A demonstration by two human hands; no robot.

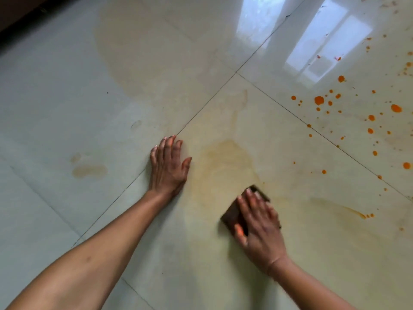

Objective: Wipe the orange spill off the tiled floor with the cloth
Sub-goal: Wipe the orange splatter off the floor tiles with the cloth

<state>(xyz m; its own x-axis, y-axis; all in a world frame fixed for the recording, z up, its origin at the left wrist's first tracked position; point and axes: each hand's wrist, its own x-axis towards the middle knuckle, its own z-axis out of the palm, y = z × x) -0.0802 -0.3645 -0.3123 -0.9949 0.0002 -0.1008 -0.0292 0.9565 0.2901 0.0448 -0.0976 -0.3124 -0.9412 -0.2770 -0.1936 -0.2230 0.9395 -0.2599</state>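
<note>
A small dark brown folded cloth (232,214) lies flat on the glossy beige tiled floor (156,63). My right hand (260,227) presses down on it with fingers spread straight and the thumb at its near edge. My left hand (168,165) rests flat on the floor to the left, fingers straight, on a tile joint. Bright orange spill drops (319,100) dot the tile at the upper right. A pale yellowish smear (225,157) spreads between my hands, and an orange streak (348,209) lies to the right of the cloth.
Window light reflects off the floor at the top right (330,41). A faint damp smudge (89,170) marks the tile at the left. A dark wall base or furniture edge (22,14) runs along the top left corner.
</note>
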